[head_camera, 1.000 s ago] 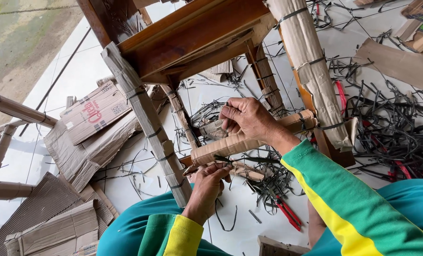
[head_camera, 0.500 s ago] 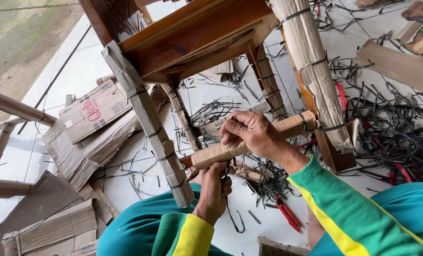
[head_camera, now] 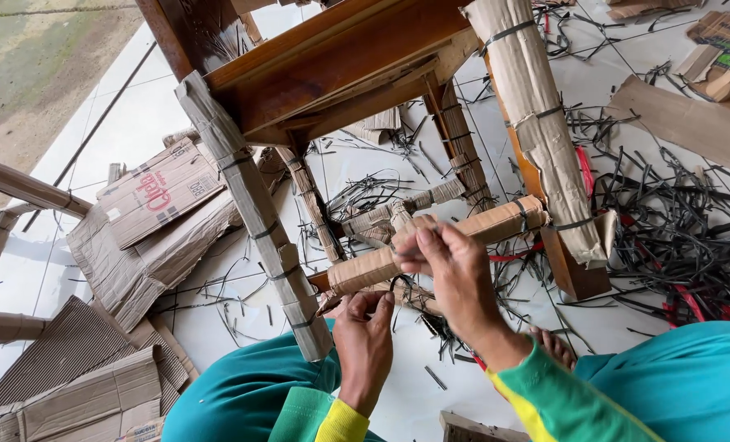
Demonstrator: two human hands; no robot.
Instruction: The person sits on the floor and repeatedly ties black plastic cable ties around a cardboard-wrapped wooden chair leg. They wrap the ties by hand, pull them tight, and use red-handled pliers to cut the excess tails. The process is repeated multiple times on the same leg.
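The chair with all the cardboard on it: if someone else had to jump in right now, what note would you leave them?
Left hand: under the wrapped crossbar, fingers closed at its near underside; whether it pinches a strap I cannot tell.
Right hand: on top of the same crossbar, fingertips pinched on the cardboard.
Things: the wooden chair stands on the white floor. Its front legs and crossbars are wrapped in cardboard with dark straps.
Done: near left leg and right leg wrapped and strapped.
Left: this crossbar's wrapping looks unfinished. Loose black strap offcuts and spare cardboard lie around.
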